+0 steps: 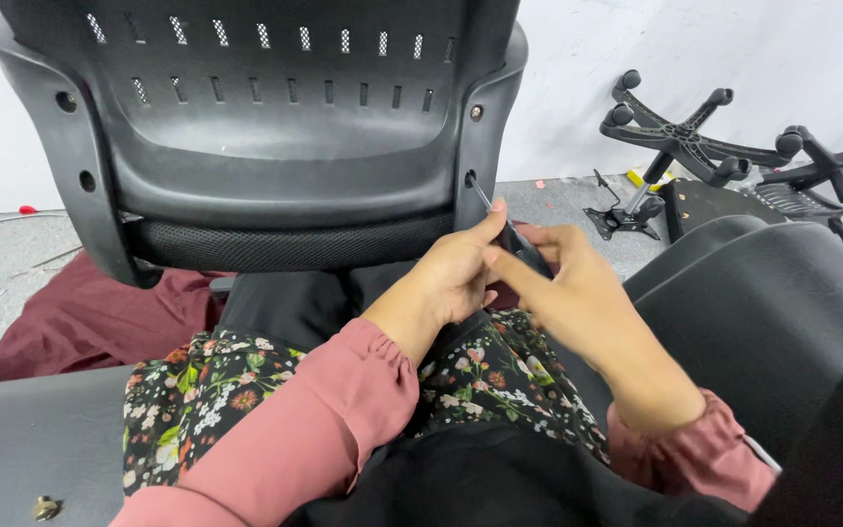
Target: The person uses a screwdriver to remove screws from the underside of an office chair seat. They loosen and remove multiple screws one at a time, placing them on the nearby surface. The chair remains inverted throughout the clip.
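A black office chair backrest [256,146] stands upright in front of me. A screwdriver [500,224] with a thin metal shaft and a dark handle has its tip in a hole on the backrest's right edge. My left hand [456,278] wraps the handle from the left, thumb along its top. My right hand [563,283] grips the same handle from the right, fingers curled over it. Both sleeves are pink; floral cloth covers my lap.
A black chair seat [763,312] lies at my right. Two star-shaped wheeled chair bases [695,137] lie on the grey floor by the white wall. Maroon cloth [60,322] is spread on the left. A small brass bolt [46,507] rests on a dark panel at bottom left.
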